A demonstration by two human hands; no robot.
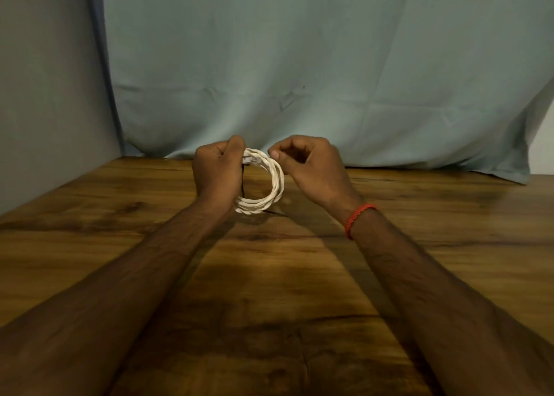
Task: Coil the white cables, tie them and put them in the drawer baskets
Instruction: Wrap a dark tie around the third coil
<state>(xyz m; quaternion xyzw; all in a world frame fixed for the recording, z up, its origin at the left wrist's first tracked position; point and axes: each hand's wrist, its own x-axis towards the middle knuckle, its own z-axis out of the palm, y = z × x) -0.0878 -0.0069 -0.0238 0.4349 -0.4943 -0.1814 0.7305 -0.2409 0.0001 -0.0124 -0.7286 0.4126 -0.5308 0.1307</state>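
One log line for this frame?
coil: wound | left hand: grips coil | right hand: pinches coil | tie: hangs below left hand

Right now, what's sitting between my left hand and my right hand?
In the head view, the coiled white cable. The left hand grips its left side, the right hand pinches its upper right edge, above the wooden table.
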